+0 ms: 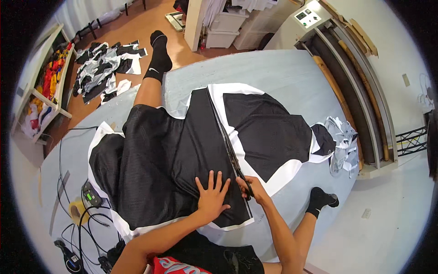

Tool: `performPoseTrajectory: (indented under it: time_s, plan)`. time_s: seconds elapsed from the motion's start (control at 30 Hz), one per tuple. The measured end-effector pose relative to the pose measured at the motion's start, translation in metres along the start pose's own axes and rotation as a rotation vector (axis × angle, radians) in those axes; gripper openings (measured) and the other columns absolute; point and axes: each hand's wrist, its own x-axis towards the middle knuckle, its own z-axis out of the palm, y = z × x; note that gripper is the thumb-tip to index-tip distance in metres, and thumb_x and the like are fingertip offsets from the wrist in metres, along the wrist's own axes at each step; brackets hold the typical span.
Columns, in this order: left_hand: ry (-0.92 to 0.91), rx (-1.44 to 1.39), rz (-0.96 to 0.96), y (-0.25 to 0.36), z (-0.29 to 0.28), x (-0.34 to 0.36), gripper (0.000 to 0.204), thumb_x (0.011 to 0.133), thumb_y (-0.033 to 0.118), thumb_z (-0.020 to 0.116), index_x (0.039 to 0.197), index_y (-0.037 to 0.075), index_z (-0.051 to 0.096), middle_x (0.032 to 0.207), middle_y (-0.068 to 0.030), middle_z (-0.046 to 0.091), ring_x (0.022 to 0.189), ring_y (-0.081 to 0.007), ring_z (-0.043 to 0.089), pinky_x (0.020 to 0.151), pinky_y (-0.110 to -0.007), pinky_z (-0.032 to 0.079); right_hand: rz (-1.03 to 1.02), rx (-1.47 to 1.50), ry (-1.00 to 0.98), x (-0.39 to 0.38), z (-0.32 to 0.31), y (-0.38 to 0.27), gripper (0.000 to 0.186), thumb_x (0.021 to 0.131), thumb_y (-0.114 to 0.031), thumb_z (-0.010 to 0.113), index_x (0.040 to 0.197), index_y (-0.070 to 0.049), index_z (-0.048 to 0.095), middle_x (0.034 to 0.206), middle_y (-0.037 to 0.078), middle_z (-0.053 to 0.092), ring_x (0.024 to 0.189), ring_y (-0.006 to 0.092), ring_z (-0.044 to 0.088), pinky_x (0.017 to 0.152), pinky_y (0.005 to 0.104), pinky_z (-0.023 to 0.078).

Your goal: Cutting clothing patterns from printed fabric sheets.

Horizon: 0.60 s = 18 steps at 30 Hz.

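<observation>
My left hand (211,196) lies flat, fingers spread, on a large piece of black fabric (157,164) with white edges. My right hand (253,189) grips a pair of long dark scissors (233,160) by the handles. Their blades point away from me along the fabric's right edge, where black meets a white strip. Just right of the blades lies a second black fabric panel (269,132) with a broad white border. The left part of the large piece is bunched into folds and drapes over my left leg.
I sit on a pale grey work table (292,68), legs spread. Fabric scraps (344,144) pile at its right end. A roller machine (351,91) stands beyond. Cables and a green-screened device (92,195) lie at left. More cut fabric (107,68) covers the floor near a shelf (50,86).
</observation>
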Motion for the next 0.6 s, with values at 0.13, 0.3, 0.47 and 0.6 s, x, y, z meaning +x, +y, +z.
performPoseTrajectory:
  time_s: [0.13, 0.3, 0.47, 0.6]
  plan:
    - [0.021, -0.010, -0.005, 0.001, -0.001, -0.001, 0.103, 0.075, 0.057, 0.081, 0.161, 0.019, 0.037, 0.167, -0.0198, 0.025, 0.155, -0.0458, 0.017, 0.109, -0.085, 0.015, 0.040, -0.001, 0.026, 0.003, 0.004, -0.001, 0.043, 0.097, -0.045, 0.072, 0.076, -0.011, 0.058, 0.063, -0.003, 0.053, 0.050, 0.0073, 0.053, 0.046, 0.0237, 0.041]
    - [0.008, 0.000, -0.004, 0.001, -0.001, -0.002, 0.104, 0.076, 0.056, 0.081, 0.161, 0.018, 0.036, 0.167, -0.0198, 0.026, 0.155, -0.0461, 0.017, 0.109, -0.085, 0.015, -0.031, 0.018, 0.019, 0.002, 0.009, -0.007, 0.041, 0.096, -0.044, 0.074, 0.077, -0.010, 0.060, 0.063, -0.003, 0.053, 0.050, 0.0072, 0.053, 0.046, 0.0228, 0.042]
    - [0.018, 0.003, -0.001, -0.001, 0.000, -0.003, 0.103, 0.077, 0.057, 0.080, 0.161, 0.018, 0.036, 0.167, -0.0194, 0.026, 0.155, -0.0458, 0.018, 0.109, -0.085, 0.015, -0.031, -0.017, 0.056, 0.001, 0.010, -0.008, 0.048, 0.091, -0.048, 0.078, 0.071, -0.008, 0.061, 0.060, -0.002, 0.054, 0.048, 0.0088, 0.053, 0.046, 0.0231, 0.042]
    - [0.012, 0.006, -0.002, 0.001, -0.002, -0.005, 0.102, 0.077, 0.057, 0.080, 0.161, 0.019, 0.036, 0.167, -0.0189, 0.027, 0.155, -0.0452, 0.018, 0.109, -0.085, 0.015, -0.029, 0.033, 0.035, 0.010, 0.008, -0.011, 0.047, 0.091, -0.048, 0.079, 0.071, -0.009, 0.060, 0.059, -0.002, 0.053, 0.047, 0.0084, 0.052, 0.046, 0.0230, 0.042]
